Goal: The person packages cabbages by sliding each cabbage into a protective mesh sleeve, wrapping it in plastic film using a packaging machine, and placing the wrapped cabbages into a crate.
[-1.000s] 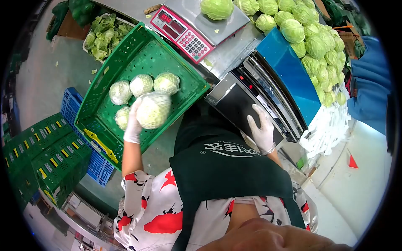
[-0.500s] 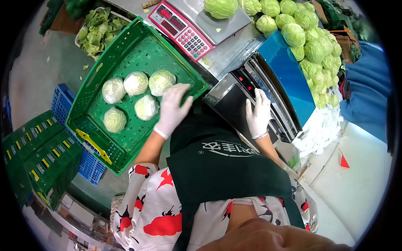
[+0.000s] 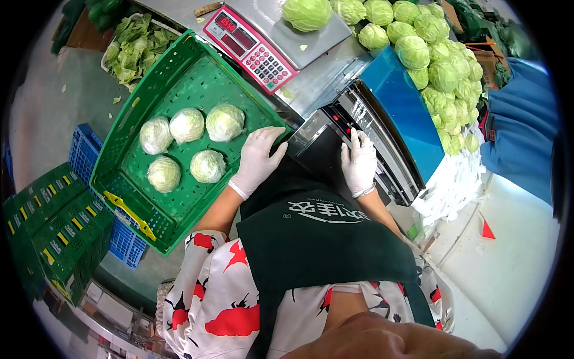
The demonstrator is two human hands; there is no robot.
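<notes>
My left hand (image 3: 258, 160), in a white glove, is at the near right rim of the green crate (image 3: 179, 99). It is empty, with the thumb apart from the fingers. Several wrapped cabbages (image 3: 225, 122) sit in the crate, the closest one just left of that hand. My right hand (image 3: 360, 161), also gloved, lies over the black-topped wrapping machine (image 3: 315, 153), its fingers spread near the red switches (image 3: 342, 123). Nothing shows in its grasp.
A scale (image 3: 253, 51) with a red-edged keypad carries one cabbage (image 3: 307, 13). Unwrapped cabbages (image 3: 445, 75) are heaped beyond a blue panel (image 3: 400, 105). Loose leaves fill a bin (image 3: 133, 48) at upper left. Green crates (image 3: 69, 236) are stacked at left; blue cloth (image 3: 523, 122) hangs at right.
My left hand has drawn back from beside a wrapped cabbage to the crate's rim. My right hand has shifted slightly left over the machine. The whole view has moved a little.
</notes>
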